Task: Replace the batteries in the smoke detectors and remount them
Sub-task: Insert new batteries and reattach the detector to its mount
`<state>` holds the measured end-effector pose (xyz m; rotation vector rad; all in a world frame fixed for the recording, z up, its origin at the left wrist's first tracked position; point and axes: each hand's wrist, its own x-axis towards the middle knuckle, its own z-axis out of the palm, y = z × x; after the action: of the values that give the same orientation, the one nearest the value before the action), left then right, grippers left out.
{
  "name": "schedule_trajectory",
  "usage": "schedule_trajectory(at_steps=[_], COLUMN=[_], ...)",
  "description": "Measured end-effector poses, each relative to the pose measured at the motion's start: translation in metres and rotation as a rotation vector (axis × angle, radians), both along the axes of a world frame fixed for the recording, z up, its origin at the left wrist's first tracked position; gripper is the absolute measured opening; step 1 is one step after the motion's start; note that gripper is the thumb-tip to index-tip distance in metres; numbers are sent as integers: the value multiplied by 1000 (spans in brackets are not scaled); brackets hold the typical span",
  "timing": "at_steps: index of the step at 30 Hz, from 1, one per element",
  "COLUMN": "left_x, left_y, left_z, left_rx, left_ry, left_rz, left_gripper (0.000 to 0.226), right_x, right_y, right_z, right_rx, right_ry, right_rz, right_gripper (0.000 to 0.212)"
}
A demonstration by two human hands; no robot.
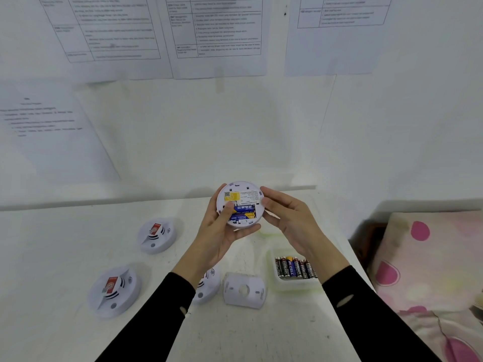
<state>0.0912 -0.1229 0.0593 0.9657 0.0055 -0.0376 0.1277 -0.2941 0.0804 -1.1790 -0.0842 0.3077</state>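
A round white smoke detector (pixel 244 195) is held up above the table with its back toward me. Its battery bay is uncovered and shows two blue batteries (pixel 244 211) below a yellow label. My left hand (pixel 219 231) cups the detector from the left and below, thumb resting on the batteries. My right hand (pixel 287 218) grips its right rim with the fingertips. A white mounting plate (pixel 244 290) lies on the table below my hands. Beside it, a white tray (pixel 295 284) holds several black and blue batteries (pixel 295 267).
Two more smoke detectors (pixel 156 235) (pixel 113 290) lie face up at the left of the white table (pixel 261 335). A third detector (pixel 209 283) is partly hidden under my left forearm. Printed sheets hang on the wall behind. A pink-patterned cloth (pixel 431 270) lies at the right.
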Motion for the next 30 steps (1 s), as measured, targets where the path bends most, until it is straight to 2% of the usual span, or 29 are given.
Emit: schedule_trajectory(at_steps=[5,11,13,15,18,20,24,30], left_x=[2,-3,-8,-13,-21,-27,-39,-51], left_y=[-5,-4,1,8,16,18,20,21], left_z=[-4,-6,-7,-8,-10,-11,-12,-6], left_rx=[279,262,210,178,160,145,125,24], left_ry=[-59,-43,-24,-3,15,22,28,35], left_rz=[134,164,195,235,279,297,297,280], left_gripper=[39,41,41,42,41,40,41,40], right_x=[-3,-15,-28,-46,-73,-84,-86,-88], right_y=[2,10,16,20,25,27,24,20], right_z=[-2,-15,-29,-49,-82,-100,-119,-122], right_rx=[7,51,-123,-442,-887,-1058,-1185,-1144], right_ry=[7,-22,-139,-343,-525,-598,-632,-723], right_rz=[-14,-88,-165,-121,192,341,406,307], right_gripper=[29,27,25,24,30,34,58,49])
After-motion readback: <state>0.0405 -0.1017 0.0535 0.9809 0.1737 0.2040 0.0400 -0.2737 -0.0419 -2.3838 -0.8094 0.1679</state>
